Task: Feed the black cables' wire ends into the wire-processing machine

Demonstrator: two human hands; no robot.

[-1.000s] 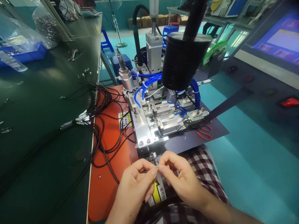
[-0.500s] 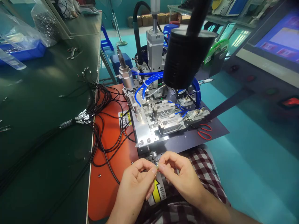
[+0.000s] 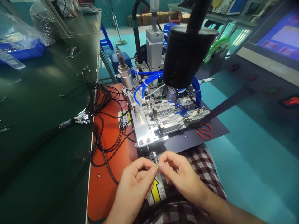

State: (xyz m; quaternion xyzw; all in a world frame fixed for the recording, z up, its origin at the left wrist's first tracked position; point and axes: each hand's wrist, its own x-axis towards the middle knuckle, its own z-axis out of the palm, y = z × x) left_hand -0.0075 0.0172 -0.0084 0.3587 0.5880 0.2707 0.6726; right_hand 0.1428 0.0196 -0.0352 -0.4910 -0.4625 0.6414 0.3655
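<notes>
My left hand (image 3: 137,180) is closed in a pinch, thumb against index finger. My right hand (image 3: 178,174) pinches just beside it, and the fingertips of both almost meet. Between them show tiny wire ends (image 3: 158,168), one of them red, mostly covered by the fingers. A black cable (image 3: 112,172) runs across the orange plate and disappears behind my left hand. Just beyond the fingertips is a small metal fixture (image 3: 153,155) at the front of the machine (image 3: 144,127). Under my hands lies a label with a yellow arrow (image 3: 155,193).
A bundle of black cables (image 3: 98,124) with silvery ends spreads from the dark green table (image 3: 46,124) onto the orange plate (image 3: 105,199). Red-handled pliers (image 3: 205,131) lie right of the machine. A black lamp-like cylinder (image 3: 187,59) hangs above; a screen (image 3: 277,40) stands right.
A red wire now shows between the fingertips. Both hands keep their pinch in nearly the same place.
</notes>
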